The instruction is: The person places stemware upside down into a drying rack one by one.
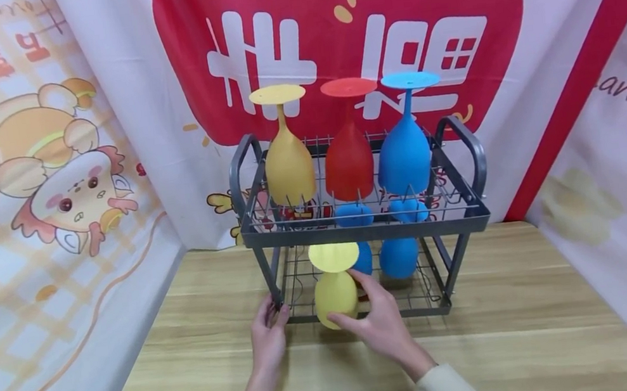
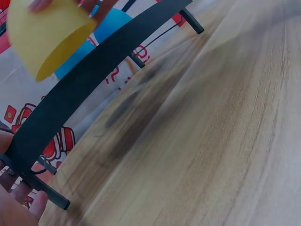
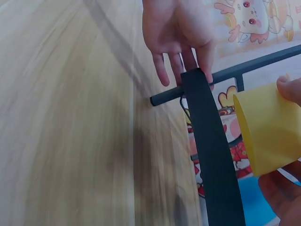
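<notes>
My right hand [image 1: 381, 319] holds a yellow goblet [image 1: 337, 295] upside down by its bowl, thumb on the near side and fingers on the far side. That goblet is at the front edge of the lower tier of a dark metal two-tier rack [image 1: 366, 234]. With my left hand [image 1: 269, 334] I grip the rack's lower front left corner, thumb and fingers on either side of the post. Behind the goblet, two blue goblets [image 1: 399, 256] stand upside down on the lower tier, one partly hidden. In the right wrist view the yellow goblet [image 3: 270, 127] tilts beside the rack's edge bar.
Upside down on the upper tier stand another yellow goblet [image 1: 289, 166], a red goblet [image 1: 348, 163] and a blue goblet [image 1: 404, 157]. The rack rests on a wood-grain table [image 1: 534, 325]. Printed cloths [image 1: 126, 49] hang at the back and both sides.
</notes>
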A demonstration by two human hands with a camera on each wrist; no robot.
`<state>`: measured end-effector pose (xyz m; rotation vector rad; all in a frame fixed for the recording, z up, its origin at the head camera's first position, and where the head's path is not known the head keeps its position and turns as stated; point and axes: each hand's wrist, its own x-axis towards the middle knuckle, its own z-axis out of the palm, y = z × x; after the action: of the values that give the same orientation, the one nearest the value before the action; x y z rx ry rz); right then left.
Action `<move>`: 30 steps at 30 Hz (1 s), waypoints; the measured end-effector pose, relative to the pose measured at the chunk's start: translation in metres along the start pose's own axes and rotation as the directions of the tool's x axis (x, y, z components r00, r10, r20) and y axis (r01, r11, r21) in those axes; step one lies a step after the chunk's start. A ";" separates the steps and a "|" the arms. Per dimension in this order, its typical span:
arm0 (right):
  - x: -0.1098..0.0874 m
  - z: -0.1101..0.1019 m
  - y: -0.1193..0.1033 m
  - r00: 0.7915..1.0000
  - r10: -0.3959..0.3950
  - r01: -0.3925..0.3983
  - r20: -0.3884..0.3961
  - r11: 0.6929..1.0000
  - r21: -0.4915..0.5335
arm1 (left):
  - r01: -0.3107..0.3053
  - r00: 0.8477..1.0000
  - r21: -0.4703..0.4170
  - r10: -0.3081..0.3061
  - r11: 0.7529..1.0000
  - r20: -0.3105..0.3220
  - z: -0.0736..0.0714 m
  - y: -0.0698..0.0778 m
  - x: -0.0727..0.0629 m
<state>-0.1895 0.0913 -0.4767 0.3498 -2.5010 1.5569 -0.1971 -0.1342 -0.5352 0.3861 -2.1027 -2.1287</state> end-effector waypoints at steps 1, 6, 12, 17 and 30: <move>0.003 0.004 -0.001 1.000 0.000 0.000 -0.005 1.000 -0.002 | 0.004 1.000 0.000 -0.004 1.000 -0.005 0.000 0.000 0.000; 0.019 0.024 -0.006 0.998 0.055 -0.056 -0.035 0.998 -0.008 | -0.012 0.999 -0.006 0.011 1.000 -0.032 0.005 -0.001 -0.001; 0.035 0.043 0.001 0.992 0.112 -0.113 -0.060 0.994 -0.008 | -0.046 0.998 -0.035 0.044 0.998 -0.038 0.009 -0.007 0.000; 0.045 0.057 0.005 0.981 0.166 -0.173 -0.096 0.983 -0.066 | -0.051 0.998 -0.057 0.049 0.997 -0.039 0.012 -0.009 -0.001; 0.065 0.082 0.004 0.960 0.244 -0.254 -0.138 0.965 -0.059 | -0.013 0.999 -0.052 0.011 0.999 -0.042 0.006 -0.006 0.000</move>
<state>-0.2547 0.0128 -0.4983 -0.0797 -2.5722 1.5076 -0.1976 -0.1284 -0.5409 0.4079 -2.0176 -2.1448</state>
